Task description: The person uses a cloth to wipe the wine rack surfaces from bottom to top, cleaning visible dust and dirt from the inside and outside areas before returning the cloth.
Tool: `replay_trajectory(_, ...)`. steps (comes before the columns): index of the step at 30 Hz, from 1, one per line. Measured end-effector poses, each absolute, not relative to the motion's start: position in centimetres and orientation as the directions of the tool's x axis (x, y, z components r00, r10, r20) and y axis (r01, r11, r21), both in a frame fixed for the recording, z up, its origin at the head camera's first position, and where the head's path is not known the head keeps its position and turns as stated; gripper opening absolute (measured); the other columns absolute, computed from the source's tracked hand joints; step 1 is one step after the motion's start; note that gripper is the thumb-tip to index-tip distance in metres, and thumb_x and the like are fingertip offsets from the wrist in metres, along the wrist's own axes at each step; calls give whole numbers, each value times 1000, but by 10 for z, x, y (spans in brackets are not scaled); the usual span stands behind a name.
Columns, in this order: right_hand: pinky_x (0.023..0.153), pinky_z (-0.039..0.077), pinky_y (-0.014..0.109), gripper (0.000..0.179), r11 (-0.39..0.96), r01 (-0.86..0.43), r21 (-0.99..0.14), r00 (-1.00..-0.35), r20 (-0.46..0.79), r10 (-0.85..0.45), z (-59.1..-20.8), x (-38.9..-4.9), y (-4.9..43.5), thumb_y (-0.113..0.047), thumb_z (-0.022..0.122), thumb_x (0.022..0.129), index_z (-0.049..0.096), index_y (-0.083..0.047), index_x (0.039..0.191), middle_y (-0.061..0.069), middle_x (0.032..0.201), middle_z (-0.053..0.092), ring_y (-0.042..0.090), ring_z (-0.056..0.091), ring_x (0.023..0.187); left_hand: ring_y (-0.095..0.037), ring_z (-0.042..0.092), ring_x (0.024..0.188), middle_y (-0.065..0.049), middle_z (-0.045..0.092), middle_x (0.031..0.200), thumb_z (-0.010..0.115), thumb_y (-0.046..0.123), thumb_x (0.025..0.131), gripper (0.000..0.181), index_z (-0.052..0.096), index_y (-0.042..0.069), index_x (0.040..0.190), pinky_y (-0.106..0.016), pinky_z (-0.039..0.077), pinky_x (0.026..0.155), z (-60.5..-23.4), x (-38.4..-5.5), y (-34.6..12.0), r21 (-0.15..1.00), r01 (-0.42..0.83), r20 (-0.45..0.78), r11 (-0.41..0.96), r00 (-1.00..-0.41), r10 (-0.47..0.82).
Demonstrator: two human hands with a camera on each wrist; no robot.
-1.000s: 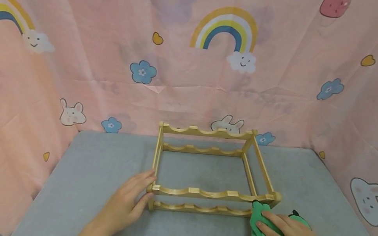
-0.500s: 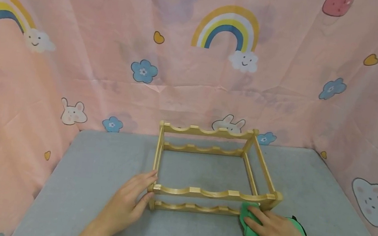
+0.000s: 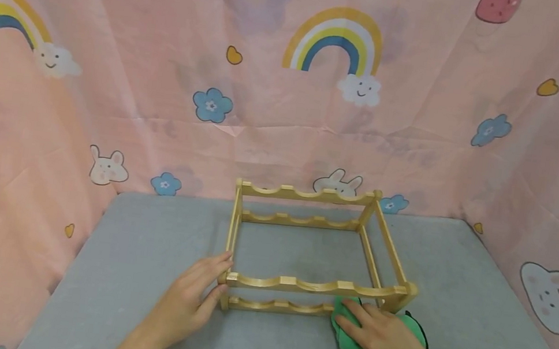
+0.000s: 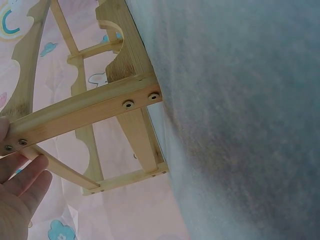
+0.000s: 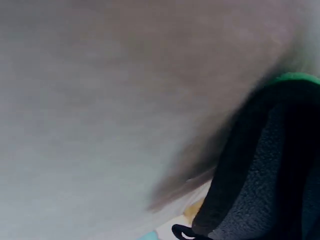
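Note:
A light wooden rack point(image 3: 292, 284) with scalloped rails stands on the grey table, filling much of the left wrist view too. My left hand point(image 3: 188, 294) grips its front left corner, thumb in front and fingers along the side rail. In my right hand point(image 3: 387, 340) is a green cloth point(image 3: 347, 341) with black edging, bunched under the fingers. It lies against the right part of the lower front rail, hiding that end. The right wrist view shows the cloth's dark, fuzzy side point(image 5: 250, 195) and its hanging loop close up, while the right hand is out of that view.
The grey table point(image 3: 146, 239) reaches back to a pink printed curtain point(image 3: 167, 67), which also hangs along both sides. The rack's upper front rail passes just above the right hand's fingers.
My right hand has slid left along the lower front rail with the green cloth. The left hand and the rack have stayed in place.

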State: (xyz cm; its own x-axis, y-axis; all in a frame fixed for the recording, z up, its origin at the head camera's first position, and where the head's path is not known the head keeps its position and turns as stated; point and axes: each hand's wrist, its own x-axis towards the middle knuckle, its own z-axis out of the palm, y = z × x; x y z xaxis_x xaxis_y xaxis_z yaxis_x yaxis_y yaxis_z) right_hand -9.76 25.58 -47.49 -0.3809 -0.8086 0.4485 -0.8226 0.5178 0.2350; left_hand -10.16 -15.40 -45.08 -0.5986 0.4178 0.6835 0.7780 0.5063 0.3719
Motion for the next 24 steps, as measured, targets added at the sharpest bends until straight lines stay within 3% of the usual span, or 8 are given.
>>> replay_trajectory(10,52,55,29,63,479,-829,289,-360,379,-852,-470,-102,232,-14,6,115,69,-14,122,13,123,66,26,67,86,-35,63,127,-19,61,145,56,19,109,36,61,0,140,-23,38,118,-450,-101,-153,376,775,674,508,-605,424)
replay_trajectory(20,46,47,23,59,432,-837,335,-297,386,-874,-467,-104,214,-11,11,116,70,-13,115,10,115,67,22,66,79,-35,62,127,-19,60,145,56,18,109,36,61,0,140,-23,37,118,-450,-101,-155,384,767,672,514,-613,414)
replay_trajectory(24,47,46,20,55,393,-869,300,-254,411,-876,-467,-103,207,-13,16,117,71,-14,113,9,113,68,18,63,75,-35,63,127,-20,61,144,54,21,110,37,61,0,139,-23,37,118,-450,-101,-155,384,768,673,512,-613,414)
